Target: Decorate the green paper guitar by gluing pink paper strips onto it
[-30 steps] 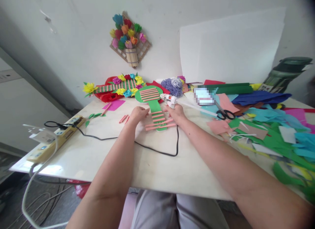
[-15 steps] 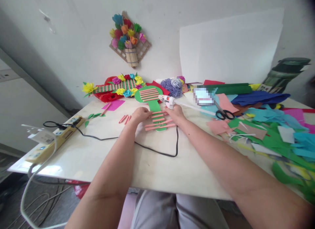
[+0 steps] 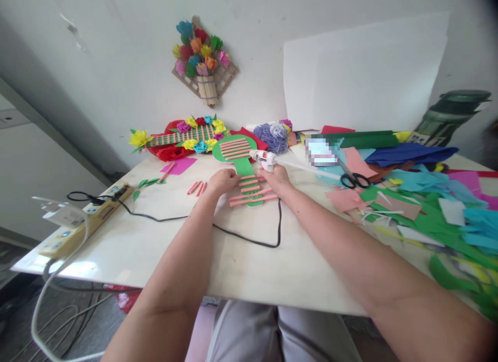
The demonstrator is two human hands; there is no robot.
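Right hand [image 3: 277, 180], fingers curled round glue gun [image 3: 263, 156], left hand [image 3: 224, 182], fingers bunched beside pink strips [image 3: 250, 189], pinch unclear

Right hand [image 3: 275, 180] holding glue gun [image 3: 265, 158], pink-striped green cutout [image 3: 244, 167]

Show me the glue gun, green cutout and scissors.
Glue gun [image 3: 268, 160]: head view, on its white body.
Green cutout [image 3: 244, 167]: head view, on its bare neck.
Scissors [image 3: 354, 179]: head view, on the black handles.

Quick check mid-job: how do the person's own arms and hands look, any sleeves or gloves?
No sleeves show on the left arm or right arm. The left hand and right hand wear no gloves. No watch or bracelet shows; rings are too small to tell.
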